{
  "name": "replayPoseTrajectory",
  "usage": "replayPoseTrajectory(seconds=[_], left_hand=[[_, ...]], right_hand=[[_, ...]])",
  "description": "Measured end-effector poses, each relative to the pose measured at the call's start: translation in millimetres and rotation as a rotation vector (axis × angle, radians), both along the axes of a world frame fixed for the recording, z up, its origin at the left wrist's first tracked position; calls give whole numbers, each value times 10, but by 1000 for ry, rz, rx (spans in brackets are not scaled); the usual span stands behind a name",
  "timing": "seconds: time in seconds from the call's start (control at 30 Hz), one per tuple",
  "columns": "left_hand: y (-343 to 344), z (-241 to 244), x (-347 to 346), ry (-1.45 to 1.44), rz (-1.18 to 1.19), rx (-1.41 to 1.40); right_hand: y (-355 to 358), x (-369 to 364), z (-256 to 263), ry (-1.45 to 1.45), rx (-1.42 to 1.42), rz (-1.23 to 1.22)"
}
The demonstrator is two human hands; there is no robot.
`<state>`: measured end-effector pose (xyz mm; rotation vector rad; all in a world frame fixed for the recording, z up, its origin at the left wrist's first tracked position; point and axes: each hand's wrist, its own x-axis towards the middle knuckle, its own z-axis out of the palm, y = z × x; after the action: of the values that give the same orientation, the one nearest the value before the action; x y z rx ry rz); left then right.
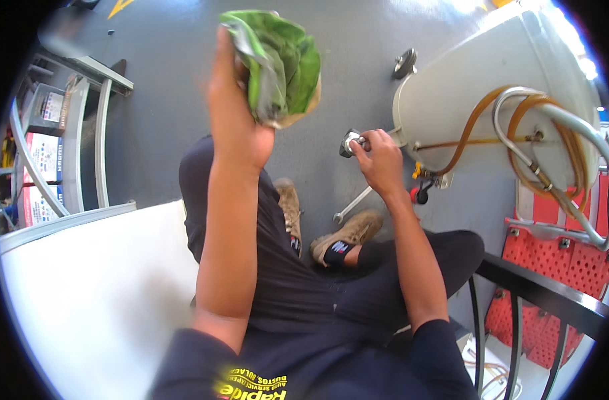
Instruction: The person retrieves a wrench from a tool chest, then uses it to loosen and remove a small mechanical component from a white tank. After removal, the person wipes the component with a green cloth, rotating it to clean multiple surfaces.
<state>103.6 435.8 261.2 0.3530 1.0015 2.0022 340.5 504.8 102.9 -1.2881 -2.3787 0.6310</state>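
Observation:
My left hand is raised ahead of me and holds a crumpled green cloth with greyish and tan edges. Its fingers are mostly hidden behind the cloth. Lower and to the right, my right hand pinches a small metal part, dark at its outer end and shiny in the middle. I cannot tell exactly what part it is. Beneath that hand, an open-end wrench lies on the grey floor close to my shoe; the hand hides its farther end from view.
On the right stands a pale wheeled tank with an amber hose and a caster. Red perforated panels and a black metal rail are beside me. Leftward are a white surface and a metal rack with boxes.

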Motion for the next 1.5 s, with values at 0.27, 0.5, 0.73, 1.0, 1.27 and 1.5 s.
replayPoseTrajectory(seconds=[0.27, 0.5, 0.73, 1.0, 1.27, 1.5], left_hand=[[77, -320, 925, 1311, -352, 149], [216, -150, 1572, 906, -626, 143], [329, -98, 1815, -77, -493, -52], [356, -62, 1652, -481, -576, 248], [331, -225, 1460, -124, -596, 304], [343, 11, 1582, -96, -484, 182]], right_hand=[[-98, 162, 1704, 746, -305, -126], [0, 827, 1995, 612, -454, -234], [132, 1066, 2092, 694, -253, -328], [291, 971, 1426, 738, -1039, 74], [148, 848, 1459, 933, -1001, 83], [131, 769, 1423, 1016, -836, 175]])
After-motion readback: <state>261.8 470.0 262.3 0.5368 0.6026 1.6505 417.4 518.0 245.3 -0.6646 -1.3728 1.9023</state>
